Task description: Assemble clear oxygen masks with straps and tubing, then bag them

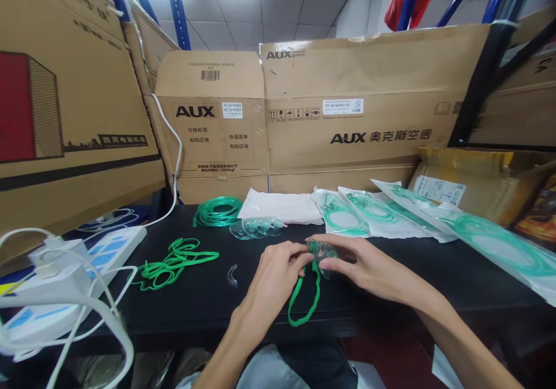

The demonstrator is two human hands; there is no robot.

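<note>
My right hand [347, 256] grips a small clear green oxygen mask [322, 253] over the front part of the black table. At the mask's left edge, the fingers of my left hand [282, 261] pinch a green elastic strap [317, 296], which hangs below in a loop. My fingers partly cover the spot where strap and mask meet. Farther left lie a loose bundle of green straps [174, 264] and a few thin metal strips [233, 275]. Several clear masks [256, 228] overlap behind my left hand, beside a coil of green tubing [217, 210].
White packaging [280, 205] and bagged green tubing sets [343, 215] line the back and right. A power strip [108, 256] with white cables crowds the left side. Cardboard boxes [339, 128] wall off the back; a wrapped parcel [473, 180] stands at right.
</note>
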